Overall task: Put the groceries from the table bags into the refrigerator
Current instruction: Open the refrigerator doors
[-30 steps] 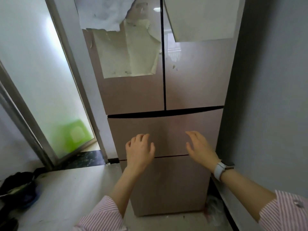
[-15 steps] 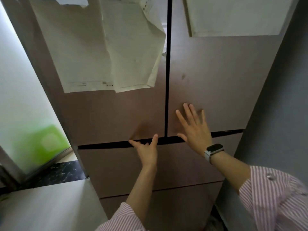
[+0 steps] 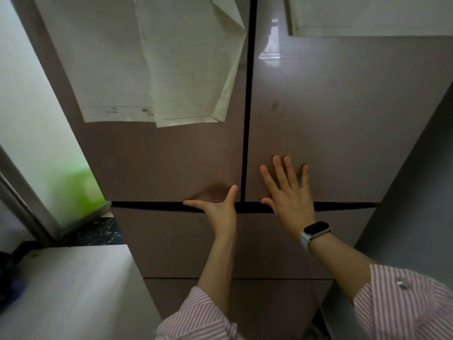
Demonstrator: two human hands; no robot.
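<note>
The refrigerator (image 3: 343, 119) fills the view, pinkish-brown, with all doors shut. My left hand (image 3: 218, 212) is at the bottom edge of the upper left door (image 3: 159, 155): the thumb lies on the door face and the fingers are hooked into the dark gap under it. My right hand (image 3: 286, 192) lies flat on the upper right door with fingers spread and holds nothing. A watch sits on that wrist. No bags or groceries are in view.
Paper sheets (image 3: 147, 57) hang on the upper doors. Two drawer fronts (image 3: 171, 241) lie below the gap. A white tabletop (image 3: 73, 290) stands at lower left, with a dark object (image 3: 7, 278) at its far edge. A grey wall (image 3: 416, 192) is close on the right, a frosted glass door (image 3: 36, 119) on the left.
I have come closer to the refrigerator. Both hands rose from the drawer front to the upper doors. The left hand's fingers went into the gap, and the right hand pressed flat.
</note>
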